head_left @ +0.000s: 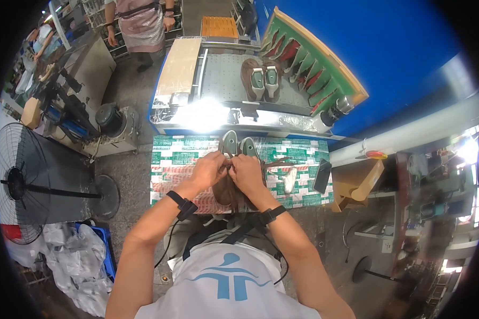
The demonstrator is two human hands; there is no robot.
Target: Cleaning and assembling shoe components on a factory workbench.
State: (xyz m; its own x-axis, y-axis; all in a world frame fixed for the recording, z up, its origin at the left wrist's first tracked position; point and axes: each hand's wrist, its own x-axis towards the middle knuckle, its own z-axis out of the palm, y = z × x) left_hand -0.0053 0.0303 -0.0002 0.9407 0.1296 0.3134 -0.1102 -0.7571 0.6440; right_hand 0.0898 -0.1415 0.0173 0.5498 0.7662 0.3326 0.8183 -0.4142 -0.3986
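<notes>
Both forearms, each with a black wrist strap, reached to the green-and-white patterned tabletop, where the left hand and right hand met with grips clenched on the brown laces of a pair of brown shoes with grey-green insoles. Beyond, a second brown pair sat on the grey perforated machine bed, and a black phone lay at the tabletop's right edge.

Both hands, left hand and right hand, grip brown shoes on the patterned table.
</notes>
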